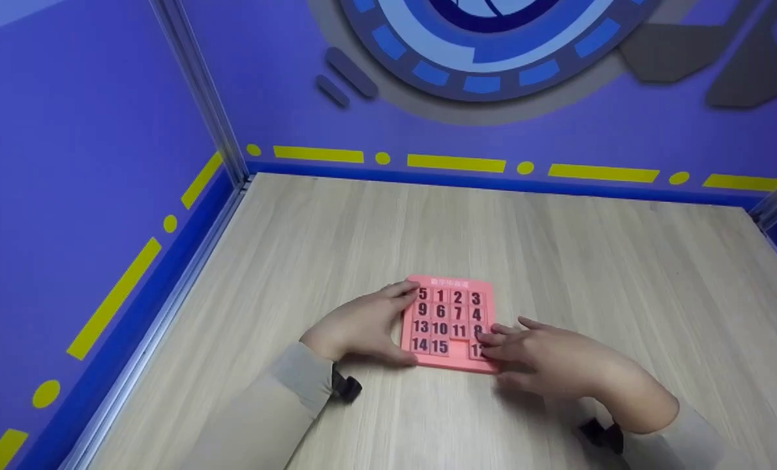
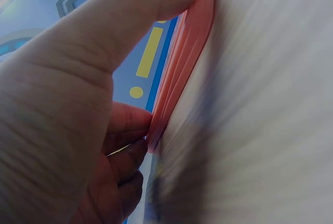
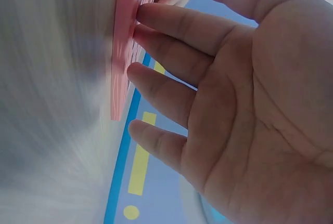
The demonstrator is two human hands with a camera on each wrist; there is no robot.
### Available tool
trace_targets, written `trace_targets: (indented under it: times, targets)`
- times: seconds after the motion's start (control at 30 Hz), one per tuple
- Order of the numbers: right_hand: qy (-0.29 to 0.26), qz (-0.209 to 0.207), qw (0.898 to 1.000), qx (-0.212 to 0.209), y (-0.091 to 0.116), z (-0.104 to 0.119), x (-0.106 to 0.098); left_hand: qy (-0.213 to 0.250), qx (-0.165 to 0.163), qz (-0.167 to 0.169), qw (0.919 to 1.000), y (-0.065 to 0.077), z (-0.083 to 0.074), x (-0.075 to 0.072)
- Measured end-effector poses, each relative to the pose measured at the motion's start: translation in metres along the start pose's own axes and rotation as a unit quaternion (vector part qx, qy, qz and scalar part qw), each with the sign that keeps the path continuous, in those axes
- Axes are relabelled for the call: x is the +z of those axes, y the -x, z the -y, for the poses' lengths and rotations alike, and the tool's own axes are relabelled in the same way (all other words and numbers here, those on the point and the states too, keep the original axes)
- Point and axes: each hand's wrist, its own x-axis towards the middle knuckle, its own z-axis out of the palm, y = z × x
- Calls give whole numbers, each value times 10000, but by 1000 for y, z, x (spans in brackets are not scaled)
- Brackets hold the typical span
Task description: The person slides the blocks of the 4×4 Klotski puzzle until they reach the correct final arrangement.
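Observation:
A pink sliding number puzzle [image 1: 450,364] lies flat on the table, its black-numbered tiles facing up. The bottom row shows 14, 15, a gap, then the partly covered 12 tile [image 1: 476,350]. My left hand [image 1: 368,323] holds the puzzle by its left side, thumb at the near corner and fingers at the far one. In the left wrist view, the thumb [image 2: 156,0] presses the puzzle's edge. Over the lower right tiles lie the extended fingers of my right hand [image 1: 551,359], touching around 8 and 12. Its palm [image 3: 270,115] shows in the right wrist view.
The wood-grain table [image 1: 336,228] stretches around the puzzle. Blue printed panels [image 1: 284,72] with yellow dashes stand along its back and left side, joined by a metal corner post [image 1: 199,85]. Dark straps [image 1: 347,386] sit at both wrists.

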Motion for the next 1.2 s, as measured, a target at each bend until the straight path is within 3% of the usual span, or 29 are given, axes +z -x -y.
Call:
trace_targets:
  times: [0.37, 0.57, 0.87, 1.2]
  targets:
    - [200, -408, 9979, -458, -9, 10, -5, -68, 23, -1, 10000, -1, 1, -1]
    - [163, -327, 9960, -814, -25, 15, 0, -77, -28, -4, 10000, 2, 0, -2]
    - [79, 70, 9975, -699, -34, 16, 9, -122, 103, 35, 9999, 1, -2, 0]
    - [93, -4, 9978, -650, -29, 16, 8, -63, 106, 40, 9999, 1, -1, -3]
